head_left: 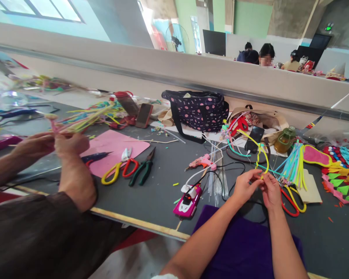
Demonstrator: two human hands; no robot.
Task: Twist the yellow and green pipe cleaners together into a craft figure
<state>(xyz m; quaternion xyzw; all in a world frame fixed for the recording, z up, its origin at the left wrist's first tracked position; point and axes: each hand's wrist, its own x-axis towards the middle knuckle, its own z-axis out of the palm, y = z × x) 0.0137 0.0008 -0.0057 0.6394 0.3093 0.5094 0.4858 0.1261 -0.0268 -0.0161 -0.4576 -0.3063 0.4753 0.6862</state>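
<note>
A person's two bare hands meet above a dark grey table [163, 170], seen from a head camera looking down. The left hand [246, 186] and the right hand [271, 190] are close together, almost touching, and each pinches the lower end of a yellow pipe cleaner [261, 155]. Both hands are closed on it with fingertips, so each grip is a tight pinch. The pipe cleaner rises from the fingers in a twisted loop, away from the person.

Places below are given relative to the pink glue gun [202, 162], which lies on the table.

Nearer the person than the glue gun lies a pink toy car [188, 200]. Just right of the glue gun is a bundle of thin clear sticks [216, 174]. The hands sit right of the glue gun and a little nearer the person. Beyond the hands, further right, lie a bunch of green and blue pipe cleaners [291, 164] and bright felt pieces [341, 174]. Behind the glue gun stands a dark spotted bag [199, 110]. Left of the glue gun lie green-handled pliers [142, 170], then scissors with yellow and red handles [119, 170], partly on a pink sheet [113, 149].

Far left, another person's hands [58, 145] hold a bunch of coloured pipe cleaners [81, 118].
</note>
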